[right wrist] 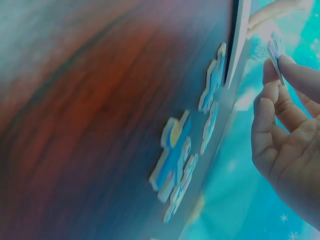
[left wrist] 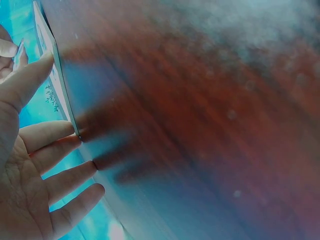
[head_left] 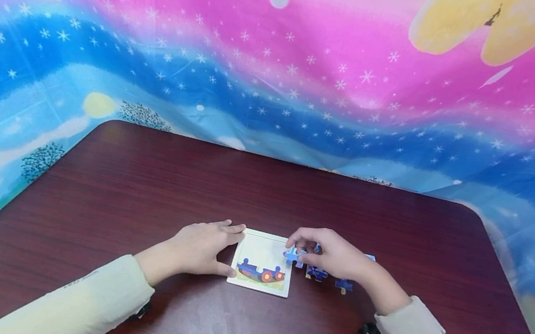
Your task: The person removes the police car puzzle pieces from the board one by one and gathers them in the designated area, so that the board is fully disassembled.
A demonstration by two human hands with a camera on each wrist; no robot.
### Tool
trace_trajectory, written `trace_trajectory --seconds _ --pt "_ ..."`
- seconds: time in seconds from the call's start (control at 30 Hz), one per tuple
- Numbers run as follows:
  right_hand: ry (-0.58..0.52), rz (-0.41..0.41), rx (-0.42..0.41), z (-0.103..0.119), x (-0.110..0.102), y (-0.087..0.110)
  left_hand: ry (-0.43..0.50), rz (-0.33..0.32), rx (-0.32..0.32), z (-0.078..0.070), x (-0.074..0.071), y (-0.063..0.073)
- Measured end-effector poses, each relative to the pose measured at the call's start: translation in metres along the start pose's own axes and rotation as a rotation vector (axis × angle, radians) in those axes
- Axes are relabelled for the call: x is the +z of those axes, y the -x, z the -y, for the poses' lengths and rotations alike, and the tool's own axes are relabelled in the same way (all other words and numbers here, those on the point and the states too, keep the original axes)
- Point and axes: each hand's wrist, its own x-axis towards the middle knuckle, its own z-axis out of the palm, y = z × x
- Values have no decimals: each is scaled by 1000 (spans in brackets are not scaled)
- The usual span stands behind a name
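A square puzzle tray (head_left: 263, 250) lies on the table, its lower part filled with joined pieces (head_left: 260, 273) showing blue shapes and red wheels. The left hand (head_left: 202, 248) is spread along the tray's left edge, thumb and fingertips touching it; in the left wrist view its fingers (left wrist: 70, 182) are straight. The right hand (head_left: 335, 255) pinches a light-blue puzzle piece (head_left: 292, 255) between thumb and fingers, over the tray's right edge. The right wrist view shows that piece (right wrist: 274, 57) edge-on, lifted off the table. Part of the tray's right side is hidden by the right hand and piece.
Several loose puzzle pieces lie right of the tray, among them a dark-blue piece (head_left: 316, 273) and a blue-and-yellow piece (head_left: 344, 286), some partly under the right hand. A dark wooden table (head_left: 164, 173) reaches back to a colourful snowflake-print cloth (head_left: 284, 74).
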Motion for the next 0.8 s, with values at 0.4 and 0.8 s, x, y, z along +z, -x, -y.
trace_trajectory --seconds 0.4,0.8 --pt "-17 -62 22 -10 -9 23 4 -5 3 1 1 0" --pt "-31 -122 60 -20 -22 50 8 -2 0 1 1 1"
